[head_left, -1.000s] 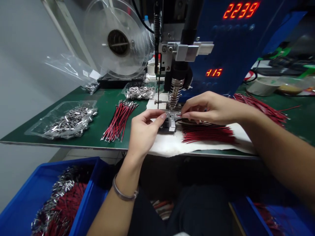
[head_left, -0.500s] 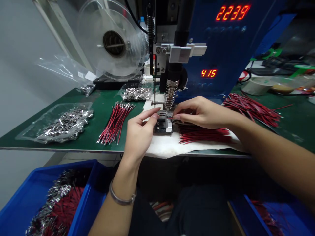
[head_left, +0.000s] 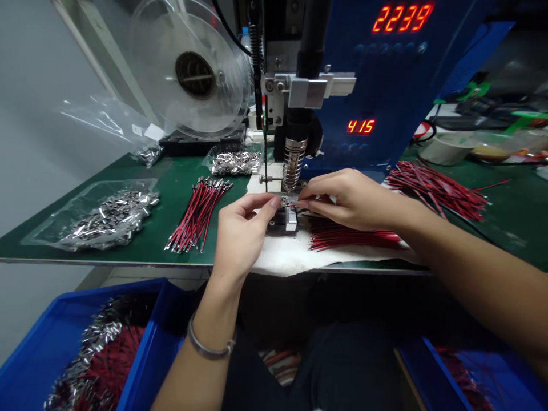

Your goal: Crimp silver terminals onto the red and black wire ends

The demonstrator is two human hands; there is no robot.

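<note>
Left hand (head_left: 242,231), at 8 o'clock from a small blocky metal fixture (head_left: 291,220), now has its index finger lowered against the thumb; half a second ago the two were visibly apart. Whether those tips grip anything is hidden. Right hand (head_left: 346,197), at 2 o'clock, keeps its thumb and index pinched on a thin red wire (head_left: 290,205) that lies over the fixture. The red readout (head_left: 403,18) at 1 o'clock stays at 2239.

Straight up at 12 o'clock hangs a shiny coil spring (head_left: 294,162). A white sheet (head_left: 278,260), ragged-edged, lies beneath – at 4 o'clock, it bears a neat row of slim red wires (head_left: 351,235). At 9 o'clock, a loose metal-tipped wire bundle (head_left: 199,214); beyond it, crinkled clear plastic (head_left: 43,235) holding glinting metal terminals (head_left: 111,220).
</note>
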